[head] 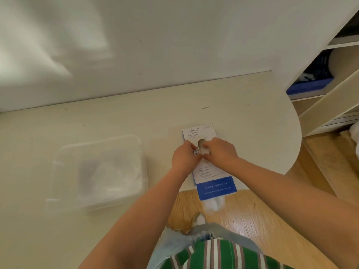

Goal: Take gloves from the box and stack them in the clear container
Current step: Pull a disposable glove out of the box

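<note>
Left hand (185,158) pinched glove box's (215,186) torn flap (195,152), right hand (220,152) pinched a glove (204,150) at its opening, clear container (58,172) nearby on bench (242,113).

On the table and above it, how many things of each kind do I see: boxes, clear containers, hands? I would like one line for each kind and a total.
Glove box: 1
Clear container: 1
Hands: 2 (left hand, right hand)
Total: 4
</note>
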### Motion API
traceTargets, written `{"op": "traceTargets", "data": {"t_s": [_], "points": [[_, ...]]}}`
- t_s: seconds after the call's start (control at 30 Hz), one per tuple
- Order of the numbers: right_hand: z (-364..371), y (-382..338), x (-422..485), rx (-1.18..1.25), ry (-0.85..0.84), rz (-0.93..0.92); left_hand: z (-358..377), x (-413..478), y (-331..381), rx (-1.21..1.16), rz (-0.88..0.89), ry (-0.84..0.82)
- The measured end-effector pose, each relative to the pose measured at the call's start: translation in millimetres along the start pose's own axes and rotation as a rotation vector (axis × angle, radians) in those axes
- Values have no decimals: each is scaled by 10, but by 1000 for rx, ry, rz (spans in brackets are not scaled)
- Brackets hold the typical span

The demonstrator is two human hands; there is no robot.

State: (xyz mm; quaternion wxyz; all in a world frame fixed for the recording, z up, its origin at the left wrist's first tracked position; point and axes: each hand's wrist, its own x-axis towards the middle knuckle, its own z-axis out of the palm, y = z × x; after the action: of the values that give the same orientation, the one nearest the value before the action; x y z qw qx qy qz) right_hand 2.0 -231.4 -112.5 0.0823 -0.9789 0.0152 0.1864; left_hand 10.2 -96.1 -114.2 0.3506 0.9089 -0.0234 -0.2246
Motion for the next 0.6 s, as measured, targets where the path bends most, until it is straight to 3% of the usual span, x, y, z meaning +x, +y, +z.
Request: {"op": "traceTargets", "data": {"t_s": [0.17, 0.37, 0.6], "points": [[35, 63, 20, 238, 112, 45, 58, 16, 26, 61, -46, 47], [-65, 228, 22, 712, 254, -124, 70, 55, 117, 136, -66, 38], [-487, 138, 29, 1096, 347, -140, 71, 38, 131, 155, -55, 21]]}}
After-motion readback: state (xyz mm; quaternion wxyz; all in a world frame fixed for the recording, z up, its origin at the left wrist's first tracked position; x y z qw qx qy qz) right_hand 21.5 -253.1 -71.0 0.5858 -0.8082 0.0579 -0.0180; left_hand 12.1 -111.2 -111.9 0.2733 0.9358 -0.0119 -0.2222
